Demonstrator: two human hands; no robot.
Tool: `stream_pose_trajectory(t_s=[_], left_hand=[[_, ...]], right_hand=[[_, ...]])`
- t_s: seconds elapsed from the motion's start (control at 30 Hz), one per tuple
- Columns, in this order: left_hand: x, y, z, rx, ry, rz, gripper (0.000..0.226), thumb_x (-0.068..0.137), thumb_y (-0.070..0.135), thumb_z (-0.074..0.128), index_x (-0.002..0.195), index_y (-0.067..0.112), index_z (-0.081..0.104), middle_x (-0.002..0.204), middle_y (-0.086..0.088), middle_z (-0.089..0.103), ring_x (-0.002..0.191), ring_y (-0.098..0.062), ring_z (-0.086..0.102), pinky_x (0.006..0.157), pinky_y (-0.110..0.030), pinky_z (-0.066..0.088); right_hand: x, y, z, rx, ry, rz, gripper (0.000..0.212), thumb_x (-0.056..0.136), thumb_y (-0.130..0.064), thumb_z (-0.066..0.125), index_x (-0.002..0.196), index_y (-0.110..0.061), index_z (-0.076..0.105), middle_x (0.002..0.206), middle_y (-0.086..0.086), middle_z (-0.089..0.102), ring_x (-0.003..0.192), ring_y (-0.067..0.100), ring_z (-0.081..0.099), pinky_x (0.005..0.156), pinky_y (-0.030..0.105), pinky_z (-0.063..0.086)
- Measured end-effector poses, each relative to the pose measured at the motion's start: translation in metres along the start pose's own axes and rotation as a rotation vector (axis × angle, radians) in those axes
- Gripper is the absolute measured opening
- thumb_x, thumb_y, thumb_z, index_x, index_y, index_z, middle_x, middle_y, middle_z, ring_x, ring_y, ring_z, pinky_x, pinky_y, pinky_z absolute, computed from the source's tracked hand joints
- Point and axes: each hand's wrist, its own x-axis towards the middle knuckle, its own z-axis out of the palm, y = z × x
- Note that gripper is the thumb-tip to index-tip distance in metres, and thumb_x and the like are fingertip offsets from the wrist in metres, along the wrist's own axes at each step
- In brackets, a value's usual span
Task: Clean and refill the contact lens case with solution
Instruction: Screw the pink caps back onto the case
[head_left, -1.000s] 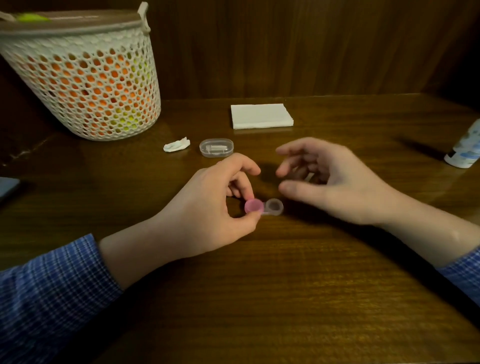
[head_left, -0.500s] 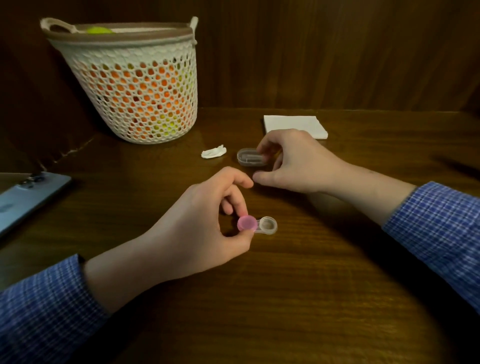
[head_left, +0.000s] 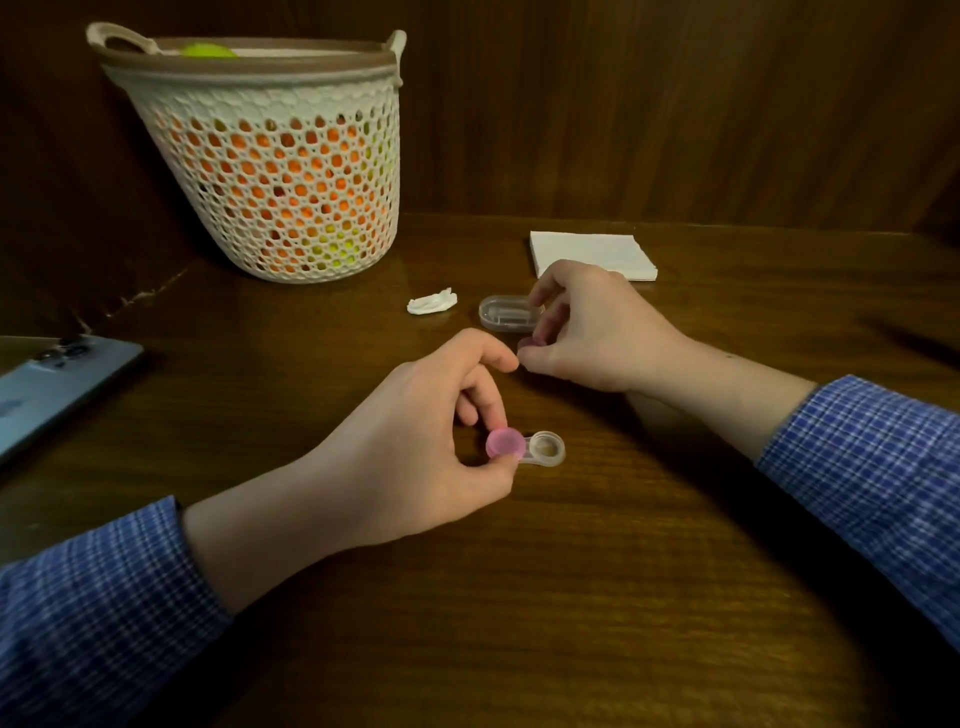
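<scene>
My left hand (head_left: 410, 441) pinches the pink-capped end of the lens case (head_left: 524, 448) on the table (head_left: 597, 597), while my right hand (head_left: 592, 327) pinches a small purplish cap (head_left: 529, 343) beside the clear box (head_left: 506, 312)

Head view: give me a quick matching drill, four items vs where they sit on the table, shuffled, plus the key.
Items:
1. mesh basket
2. phone
3. stack of white napkins
4. contact lens case

Places:
A. left table edge
B. far side, behind the right hand
C. pinched by the left hand
D. far left corner

Pairs: 1-D, 2-A, 3-B, 4-C
</scene>
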Motion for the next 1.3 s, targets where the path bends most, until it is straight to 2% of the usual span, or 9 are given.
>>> stream_pose_trajectory(t_s=[0.13, 0.43, 0.6, 0.7, 0.77, 0.87, 0.97, 1.13, 1.3], left_hand=[[0.001, 0.000, 0.003, -0.004, 0.002, -0.006, 0.064, 0.079, 0.030, 0.086, 0.133, 0.033, 0.051, 0.093, 0.020, 0.069, 0.096, 0.001, 0.064, 0.077, -0.011, 0.050], [0.021, 0.010, 0.021, -0.056, -0.027, -0.020, 0.065, 0.080, 0.027, 0.085, 0.134, 0.033, 0.050, 0.099, 0.025, 0.068, 0.097, 0.004, 0.064, 0.077, -0.007, 0.047], [0.036, 0.022, 0.034, -0.048, -0.058, -0.018, 0.065, 0.081, 0.030, 0.085, 0.134, 0.038, 0.048, 0.098, 0.024, 0.067, 0.098, 0.003, 0.063, 0.074, -0.011, 0.050], [0.042, 0.030, 0.036, -0.007, -0.071, -0.017, 0.068, 0.081, 0.032, 0.085, 0.136, 0.039, 0.046, 0.099, 0.021, 0.065, 0.101, 0.006, 0.060, 0.074, -0.011, 0.048], [0.047, 0.035, 0.034, -0.009, -0.027, -0.043, 0.060, 0.082, 0.032, 0.082, 0.131, 0.040, 0.048, 0.104, 0.021, 0.062, 0.100, 0.007, 0.058, 0.072, -0.012, 0.047], [0.054, 0.049, 0.033, -0.215, 0.045, -0.095, 0.029, 0.087, 0.030, 0.074, 0.114, 0.035, 0.064, 0.096, 0.012, 0.067, 0.089, -0.002, 0.064, 0.067, -0.018, 0.055], [0.060, 0.065, 0.039, -0.410, -0.044, -0.145, 0.011, 0.092, 0.034, 0.068, 0.099, 0.031, 0.077, 0.084, 0.009, 0.075, 0.075, -0.002, 0.067, 0.062, -0.015, 0.054], [0.064, 0.066, 0.044, -0.686, -0.156, -0.245, 0.027, 0.080, 0.043, 0.070, 0.089, 0.021, 0.082, 0.076, 0.000, 0.069, 0.071, -0.018, 0.056, 0.064, -0.031, 0.044], [0.067, 0.065, 0.047, -1.052, -0.346, -0.336, 0.022, 0.082, 0.032, 0.068, 0.088, 0.019, 0.083, 0.071, 0.005, 0.065, 0.063, -0.005, 0.054, 0.056, -0.020, 0.042]], right_hand=[[-0.011, 0.007, -0.011, 0.088, -0.010, -0.042, 0.049, 0.074, -0.027, 0.088, 0.111, -0.032, 0.057, 0.080, -0.010, 0.073, 0.071, -0.006, 0.069, 0.060, 0.025, 0.060], [-0.070, 0.050, -0.070, 0.263, -0.077, -0.079, 0.068, 0.075, -0.008, 0.086, 0.131, -0.027, 0.053, 0.094, -0.005, 0.073, 0.085, 0.012, 0.072, 0.065, 0.018, 0.057], [-0.102, 0.074, -0.086, 0.439, -0.086, -0.041, 0.047, 0.080, -0.010, 0.084, 0.119, -0.024, 0.062, 0.096, -0.002, 0.075, 0.090, 0.018, 0.073, 0.074, 0.022, 0.060], [-0.113, 0.081, -0.085, 0.513, -0.057, -0.045, 0.051, 0.081, -0.010, 0.083, 0.124, -0.023, 0.060, 0.099, 0.001, 0.075, 0.090, 0.022, 0.074, 0.079, 0.032, 0.063], [-0.118, 0.079, -0.084, 0.561, -0.004, -0.090, 0.057, 0.080, -0.010, 0.084, 0.128, -0.024, 0.057, 0.100, 0.003, 0.075, 0.087, 0.024, 0.074, 0.077, 0.032, 0.062], [-0.119, 0.071, -0.081, 0.603, 0.076, -0.206, 0.064, 0.080, -0.006, 0.086, 0.132, -0.023, 0.054, 0.102, 0.003, 0.074, 0.085, 0.024, 0.073, 0.073, 0.029, 0.060], [-0.118, 0.061, -0.076, 0.602, 0.132, -0.318, 0.068, 0.080, -0.002, 0.085, 0.136, -0.015, 0.051, 0.101, 0.003, 0.073, 0.083, 0.024, 0.072, 0.071, 0.028, 0.059], [-0.117, 0.053, -0.072, 0.595, 0.189, -0.391, 0.067, 0.080, 0.000, 0.085, 0.136, -0.008, 0.050, 0.102, 0.004, 0.072, 0.082, 0.025, 0.073, 0.071, 0.028, 0.060], [-0.120, 0.050, -0.070, 0.709, 0.255, -0.362, 0.050, 0.079, -0.011, 0.086, 0.121, -0.006, 0.060, 0.103, 0.006, 0.077, 0.076, 0.019, 0.071, 0.070, 0.036, 0.061]])
